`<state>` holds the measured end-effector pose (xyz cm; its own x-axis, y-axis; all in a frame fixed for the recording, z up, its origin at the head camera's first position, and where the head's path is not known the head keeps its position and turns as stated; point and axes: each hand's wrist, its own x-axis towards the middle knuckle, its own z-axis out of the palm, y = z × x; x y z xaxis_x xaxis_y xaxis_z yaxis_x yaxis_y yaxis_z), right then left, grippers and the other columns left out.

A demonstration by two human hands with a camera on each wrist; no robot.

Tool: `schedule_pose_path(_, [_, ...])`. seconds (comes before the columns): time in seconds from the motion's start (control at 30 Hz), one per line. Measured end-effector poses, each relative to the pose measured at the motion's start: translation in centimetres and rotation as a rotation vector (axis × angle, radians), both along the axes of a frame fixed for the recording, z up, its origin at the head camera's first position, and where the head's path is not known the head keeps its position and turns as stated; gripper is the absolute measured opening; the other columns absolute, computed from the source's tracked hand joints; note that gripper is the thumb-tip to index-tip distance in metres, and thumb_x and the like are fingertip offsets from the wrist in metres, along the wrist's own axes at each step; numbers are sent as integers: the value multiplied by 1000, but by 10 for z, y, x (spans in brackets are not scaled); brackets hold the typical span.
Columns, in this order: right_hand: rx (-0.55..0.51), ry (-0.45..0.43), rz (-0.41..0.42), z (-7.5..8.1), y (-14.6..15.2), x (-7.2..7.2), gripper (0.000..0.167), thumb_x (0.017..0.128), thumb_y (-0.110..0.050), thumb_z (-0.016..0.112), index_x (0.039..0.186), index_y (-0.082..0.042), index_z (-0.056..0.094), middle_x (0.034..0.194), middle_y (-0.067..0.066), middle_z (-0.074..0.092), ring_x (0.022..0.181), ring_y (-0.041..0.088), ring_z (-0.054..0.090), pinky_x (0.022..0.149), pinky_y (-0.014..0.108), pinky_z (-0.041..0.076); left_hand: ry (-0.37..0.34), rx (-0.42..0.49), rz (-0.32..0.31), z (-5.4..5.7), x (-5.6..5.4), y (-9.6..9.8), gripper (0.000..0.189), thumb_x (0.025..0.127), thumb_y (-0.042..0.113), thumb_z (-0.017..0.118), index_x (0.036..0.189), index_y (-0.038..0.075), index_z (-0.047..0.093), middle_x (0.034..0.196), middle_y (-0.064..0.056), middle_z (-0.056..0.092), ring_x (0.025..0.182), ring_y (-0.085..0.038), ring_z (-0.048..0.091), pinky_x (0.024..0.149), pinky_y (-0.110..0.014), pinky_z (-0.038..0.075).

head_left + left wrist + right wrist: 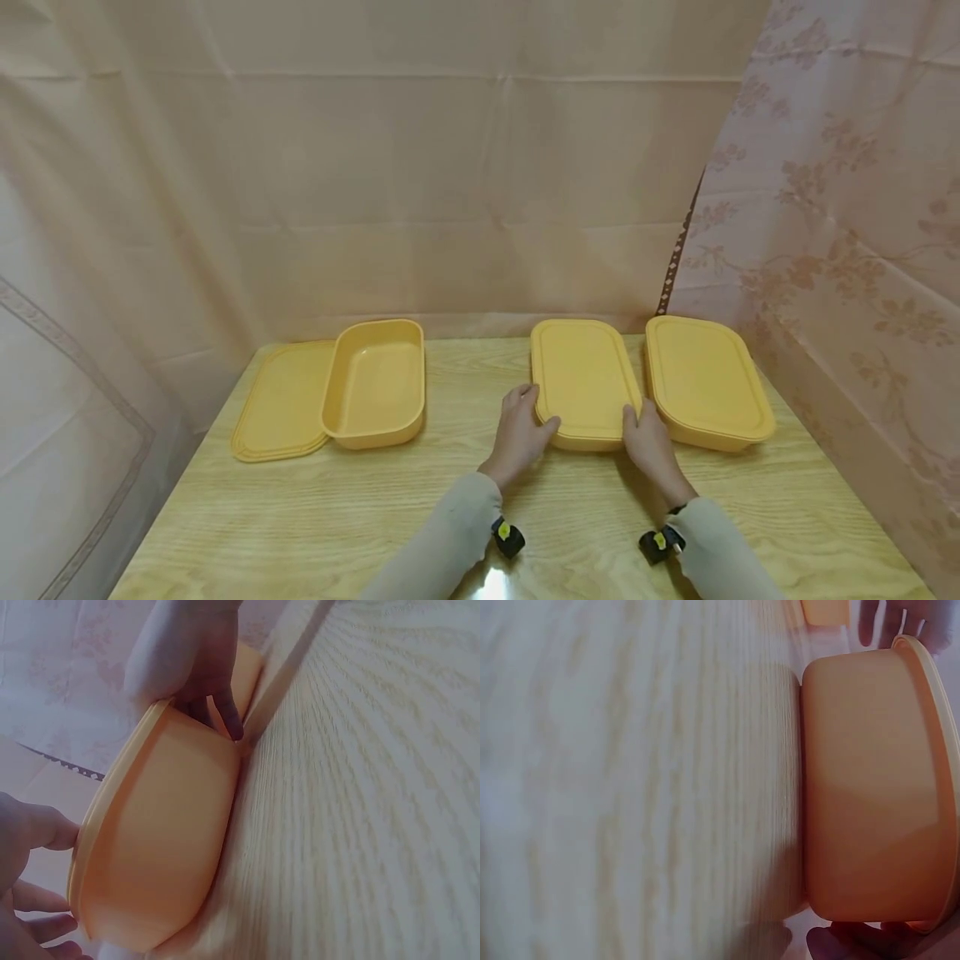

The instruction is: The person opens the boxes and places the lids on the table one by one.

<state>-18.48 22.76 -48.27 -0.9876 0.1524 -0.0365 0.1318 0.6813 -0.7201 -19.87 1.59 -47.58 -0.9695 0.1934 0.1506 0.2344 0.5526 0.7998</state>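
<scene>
A yellow rectangular container with its lid on (587,377) stands on the table between both hands. My left hand (519,435) grips its near left corner, thumb on the lid's edge and fingers along the left side. My right hand (652,450) holds the near right corner, its thumb on the lid's right edge. In the left wrist view, the lid's rim (112,776) sits along the top of the container's wall (165,825), and the base rests on the table. The right wrist view shows the smooth side wall (877,787); the right fingers are partly hidden there.
A second lidded yellow container (705,379) stands close on the right. To the left, an uncovered yellow container (377,379) stands beside a stack of flat yellow lids (285,404), overlapping its edge. Cloth curtains (480,192) hang behind the wooden table (300,525) and at its sides.
</scene>
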Motion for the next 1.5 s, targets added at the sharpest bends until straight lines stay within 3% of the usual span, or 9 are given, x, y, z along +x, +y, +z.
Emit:
schedule_pose_path(0.2, [-5, 1, -1, -1, 0, 0, 60, 105, -26, 25, 145, 19, 17, 144, 42, 32, 133, 55, 34, 110, 62, 32, 164, -102, -36, 3, 0, 3, 53, 89, 17, 67, 134, -7, 53, 139, -16, 50, 134, -31, 42, 111, -42, 39])
schedule_pose_path(0.4, [-3, 36, -6, 0, -1, 0, 57, 105, -24, 28, 142, 19, 23, 137, 42, 40, 128, 55, 41, 105, 63, 36, 233, -198, -101, 5, 4, 7, 47, 91, 21, 65, 132, -1, 57, 133, -11, 57, 130, -26, 47, 110, -38, 41])
schedule_pose_path(0.77, [-3, 44, -13, -1, -1, 0, 55, 105, -21, 30, 142, 19, 23, 135, 43, 41, 127, 56, 42, 104, 63, 37, 441, -331, -223, 2, 7, 17, 46, 91, 27, 67, 131, 5, 59, 127, -6, 62, 120, -21, 56, 104, -31, 45])
schedule_pose_path(0.93, [-5, 46, -14, -1, -1, -1, 55, 104, -21, 30, 142, 19, 23, 135, 43, 42, 127, 55, 42, 105, 63, 37, 459, -408, -258, 3, 7, 21, 47, 93, 36, 65, 132, 10, 59, 128, -3, 62, 121, -20, 56, 105, -33, 44])
schedule_pose_path(1.17, [16, 68, -25, -2, -1, -2, 52, 104, -18, 32, 140, 18, 27, 131, 43, 46, 123, 55, 46, 102, 62, 39, 420, -507, -315, 2, 8, 27, 49, 94, 48, 59, 131, 15, 61, 135, 0, 59, 126, -19, 51, 108, -37, 41])
schedule_pose_path(1.5, [10, 59, -22, -2, 0, -1, 51, 104, -19, 31, 139, 18, 27, 130, 42, 47, 122, 54, 48, 100, 61, 40, 477, -528, -278, -2, 9, 32, 42, 93, 46, 61, 127, 21, 64, 133, 2, 59, 124, -19, 51, 101, -37, 43])
